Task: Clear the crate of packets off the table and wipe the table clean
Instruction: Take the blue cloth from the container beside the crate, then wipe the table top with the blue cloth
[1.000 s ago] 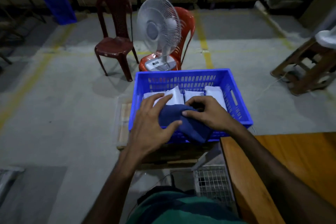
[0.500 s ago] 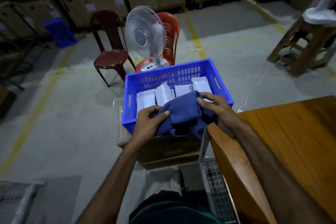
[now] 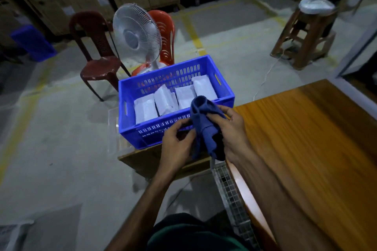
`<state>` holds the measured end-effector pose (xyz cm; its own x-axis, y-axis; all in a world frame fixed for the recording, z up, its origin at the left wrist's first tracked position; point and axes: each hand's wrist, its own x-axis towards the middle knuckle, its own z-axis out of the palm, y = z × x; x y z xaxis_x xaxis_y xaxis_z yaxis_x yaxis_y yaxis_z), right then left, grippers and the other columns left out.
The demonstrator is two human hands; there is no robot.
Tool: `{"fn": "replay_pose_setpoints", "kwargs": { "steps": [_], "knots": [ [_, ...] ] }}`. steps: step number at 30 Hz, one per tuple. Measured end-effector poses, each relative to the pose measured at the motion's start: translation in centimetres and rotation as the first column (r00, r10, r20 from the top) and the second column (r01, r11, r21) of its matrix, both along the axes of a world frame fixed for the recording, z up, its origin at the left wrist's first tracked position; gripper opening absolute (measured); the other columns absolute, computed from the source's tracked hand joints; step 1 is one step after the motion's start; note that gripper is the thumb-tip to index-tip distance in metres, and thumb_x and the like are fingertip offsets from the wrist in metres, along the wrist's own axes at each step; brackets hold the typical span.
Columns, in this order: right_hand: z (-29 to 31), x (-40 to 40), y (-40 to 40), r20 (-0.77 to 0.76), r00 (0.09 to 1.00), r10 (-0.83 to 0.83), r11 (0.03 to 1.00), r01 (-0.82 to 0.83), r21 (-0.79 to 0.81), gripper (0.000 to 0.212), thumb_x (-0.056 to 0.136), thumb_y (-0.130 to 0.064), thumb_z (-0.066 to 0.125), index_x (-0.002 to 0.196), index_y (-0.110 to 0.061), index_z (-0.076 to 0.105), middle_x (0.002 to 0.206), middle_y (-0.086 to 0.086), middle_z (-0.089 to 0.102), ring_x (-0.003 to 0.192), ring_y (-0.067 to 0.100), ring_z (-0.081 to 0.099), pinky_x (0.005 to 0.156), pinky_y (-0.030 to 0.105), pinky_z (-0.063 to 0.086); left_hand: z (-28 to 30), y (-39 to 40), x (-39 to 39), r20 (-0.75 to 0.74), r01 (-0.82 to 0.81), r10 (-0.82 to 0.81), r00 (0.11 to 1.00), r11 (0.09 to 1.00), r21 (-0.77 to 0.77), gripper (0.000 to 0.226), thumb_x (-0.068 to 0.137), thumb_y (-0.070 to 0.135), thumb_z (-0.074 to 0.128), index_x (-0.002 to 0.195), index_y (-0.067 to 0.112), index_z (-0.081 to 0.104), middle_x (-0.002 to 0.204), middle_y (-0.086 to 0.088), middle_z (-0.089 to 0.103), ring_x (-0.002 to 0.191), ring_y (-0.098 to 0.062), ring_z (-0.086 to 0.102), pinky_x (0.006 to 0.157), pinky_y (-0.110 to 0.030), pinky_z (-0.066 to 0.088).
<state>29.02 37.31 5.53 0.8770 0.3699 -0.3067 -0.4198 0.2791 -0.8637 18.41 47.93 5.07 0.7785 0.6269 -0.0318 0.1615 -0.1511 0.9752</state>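
A bunched blue cloth point(image 3: 204, 122) is held in the air by both hands, just off the near-left corner of the wooden table point(image 3: 310, 138). The right hand point(image 3: 234, 130) is closed around the cloth's right side, with the fingers wrapped over the folds; the left hand point(image 3: 177, 144) is curled on its left edge, pinched between thumb and fingertips. The cloth's lower end hangs loose between the wrists. The blue crate point(image 3: 130, 108) is seen off the table, set on a cardboard box point(image 3: 155, 161) on the floor just beside the table's corner. Four white packets point(image 3: 165, 100) are stood side by side inside it. A white fan point(image 3: 136, 34) is placed on an orange chair point(image 3: 165, 32) behind the crate, with a dark red chair point(image 3: 95, 51) to its left.
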Motion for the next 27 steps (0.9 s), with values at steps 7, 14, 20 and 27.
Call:
{"fn": "replay_pose_setpoints", "kwargs": {
  "steps": [7,14,20,27],
  "knots": [
    [0.5,-3.3,-0.6,0.002,0.998,-0.057,0.998,0.057,-0.014,0.02,0.086,-0.002,0.078,0.104,-0.001,0.07,0.099,0.026,0.076,0.079,0.03,0.071,0.07,0.038,0.059,1.2,-2.0,-1.7,0.17,-0.048,0.048,0.984,0.999,-0.004,0.021,0.097,0.003,0.071,0.117,0.008,0.072,0.104,-0.002,0.076,0.087,0.002,0.073,0.071,-0.018,0.057],
    [-1.3,-6.1,-2.5,0.201,0.979,0.018,0.966,0.035,-0.257,0.013,0.088,-0.005,0.078,0.096,-0.014,0.074,0.093,0.009,0.079,0.085,0.02,0.074,0.074,0.036,0.056,-0.7,0.7,-5.5,0.178,-0.116,0.102,0.979,0.991,0.067,0.021,0.102,0.007,0.064,0.098,0.026,0.071,0.087,0.021,0.073,0.082,0.001,0.067,0.072,-0.027,0.057],
    [-0.8,-8.0,-7.8,0.453,0.892,0.008,0.912,0.179,-0.369,0.013,0.09,-0.01,0.08,0.099,-0.003,0.074,0.083,0.003,0.075,0.075,0.007,0.068,0.064,0.021,0.052,-1.9,1.7,-8.0,0.139,-0.045,0.029,0.99,0.992,0.115,0.022,0.1,0.006,0.064,0.098,0.027,0.071,0.096,0.008,0.075,0.092,-0.01,0.072,0.083,-0.04,0.061],
    [0.3,-7.4,-14.7,0.586,0.809,0.049,0.847,0.277,-0.454,0.004,0.093,-0.015,0.078,0.094,-0.012,0.075,0.084,-0.004,0.076,0.081,0.01,0.072,0.068,0.025,0.054,-1.9,-3.4,-7.0,0.178,0.089,-0.08,0.981,0.995,-0.042,0.002,0.096,0.008,0.073,0.095,0.007,0.073,0.086,-0.014,0.074,0.077,-0.017,0.068,0.071,-0.035,0.055]
  ]
}}
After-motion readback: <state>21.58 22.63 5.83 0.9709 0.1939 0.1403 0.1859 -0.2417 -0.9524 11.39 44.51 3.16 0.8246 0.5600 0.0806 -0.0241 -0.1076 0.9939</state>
